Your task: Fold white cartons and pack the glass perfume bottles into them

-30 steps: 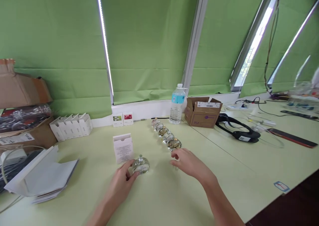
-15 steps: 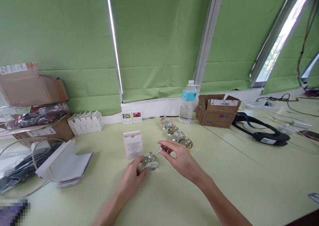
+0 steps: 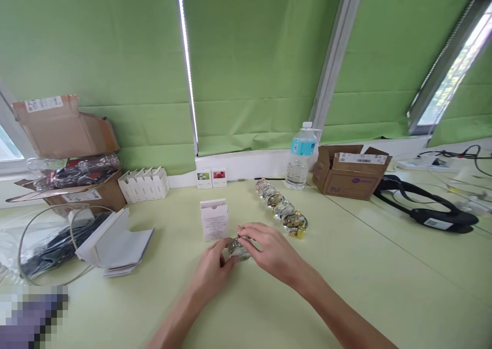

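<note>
A small round clear glass bottle, which looks like a perfume bottle, stands on the table between my hands. My left hand is closed on its left side, with thumb and fingers round the glass. Over the bottle's top, my right hand pinches a small silver cap, mostly hidden by the fingers. Just behind stands a white printed carton with its top open. To the right, several similar glass bottles with shiny tops form a slanting row.
A water bottle and a brown cardboard box stand at the back. Further right lies a black headset-like device. On the left are small white boxes, folded white cartons and stacked cardboard boxes.
My right hand has moved left and brought the silver cap onto the top of the glass bottle. My left hand keeps its hold. The camera view has turned slightly left.
</note>
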{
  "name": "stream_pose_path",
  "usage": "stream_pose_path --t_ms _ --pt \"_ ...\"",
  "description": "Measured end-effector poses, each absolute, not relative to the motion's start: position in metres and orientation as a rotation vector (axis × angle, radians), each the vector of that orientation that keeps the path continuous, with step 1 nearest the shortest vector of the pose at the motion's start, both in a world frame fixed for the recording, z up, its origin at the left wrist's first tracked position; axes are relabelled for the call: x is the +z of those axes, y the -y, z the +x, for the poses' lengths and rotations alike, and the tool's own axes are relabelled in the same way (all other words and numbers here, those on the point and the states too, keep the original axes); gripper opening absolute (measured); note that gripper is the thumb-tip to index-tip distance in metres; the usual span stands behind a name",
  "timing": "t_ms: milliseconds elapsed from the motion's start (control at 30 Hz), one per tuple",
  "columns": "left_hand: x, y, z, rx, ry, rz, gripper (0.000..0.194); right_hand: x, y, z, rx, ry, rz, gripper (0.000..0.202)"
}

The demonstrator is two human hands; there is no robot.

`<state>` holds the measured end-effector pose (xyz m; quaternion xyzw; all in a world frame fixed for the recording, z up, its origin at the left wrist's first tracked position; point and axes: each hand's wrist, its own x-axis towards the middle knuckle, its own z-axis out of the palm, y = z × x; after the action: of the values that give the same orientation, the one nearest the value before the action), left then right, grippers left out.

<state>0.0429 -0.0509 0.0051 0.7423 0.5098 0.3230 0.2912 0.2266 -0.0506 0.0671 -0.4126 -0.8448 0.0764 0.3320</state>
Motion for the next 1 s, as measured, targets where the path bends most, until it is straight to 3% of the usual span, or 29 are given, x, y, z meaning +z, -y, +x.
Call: stream_pose_path --t_ms 233,400,567,700,833,1000 --pt "0.01 0.052 0.043 0.833 -1.354 1.966 0.031 0.081 0.049 0.226 0.29 2.283 -1.204 0.028" --pt "0.012 0.053 0.043 0.837 -1.359 1.98 0.031 0.075 0.055 0.226 0.334 2.255 -1.257 0.018" --pt "0.017 0.057 0.041 0.834 -1.339 2.051 0.03 0.061 0.056 0.229 0.481 2.205 -1.322 0.04" --pt "0.028 0.056 0.028 1.05 -1.426 2.171 0.036 0.051 0.046 0.231 0.522 2.248 -1.341 0.016" --pt "0.047 0.043 0.009 1.495 -1.704 2.198 0.035 0.045 0.039 0.232 0.497 2.261 -1.373 0.016" --pt "0.059 0.021 -0.003 1.355 -1.522 2.18 0.035 0.045 0.041 0.234 0.455 2.261 -1.338 0.014"
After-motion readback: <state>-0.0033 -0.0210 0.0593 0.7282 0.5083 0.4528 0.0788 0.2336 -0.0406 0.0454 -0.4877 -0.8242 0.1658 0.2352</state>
